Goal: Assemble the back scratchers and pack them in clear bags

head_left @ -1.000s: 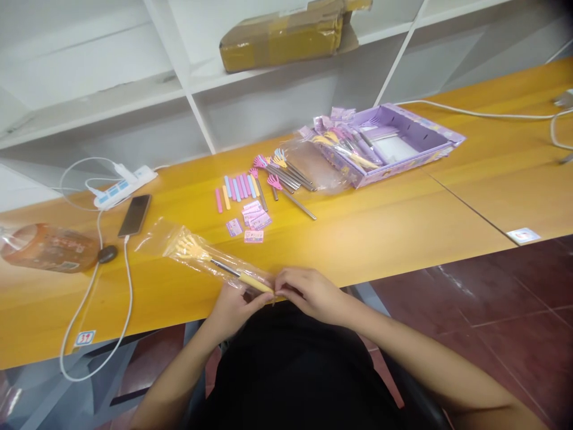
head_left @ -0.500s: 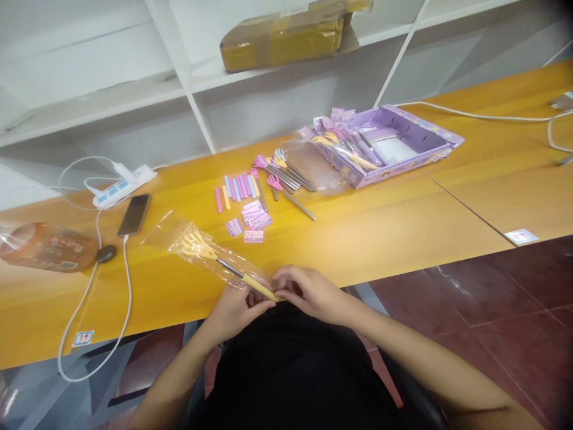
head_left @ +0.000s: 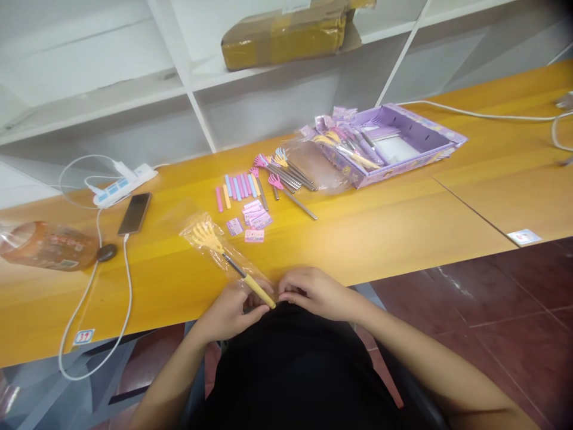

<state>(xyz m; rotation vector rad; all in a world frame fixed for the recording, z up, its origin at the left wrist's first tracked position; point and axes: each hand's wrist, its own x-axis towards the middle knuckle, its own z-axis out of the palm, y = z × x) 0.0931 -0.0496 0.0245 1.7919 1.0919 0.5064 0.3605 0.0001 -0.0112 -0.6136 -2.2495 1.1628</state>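
A yellow back scratcher with a hand-shaped head and a metal shaft lies slantwise inside a clear plastic bag. My left hand is closed around its yellow handle through the film, thumb on top near the end. Just right of the handle's end, my right hand is closed in a pinch at the bag's lower end; its curled fingers hide most of the film there. Beyond lie several unbagged back scratchers, a row of coloured handle sleeves and small printed cards.
A purple box at the back holds bagged back scratchers, with clear film beside it. To the left are a phone, a power strip, white cables and an orange plastic container. A taped carton sits on the shelf.
The head end of the bagged back scratcher has shifted right, and the film has bunched closer around it. My right hand has moved slightly right, away from the handle's end.
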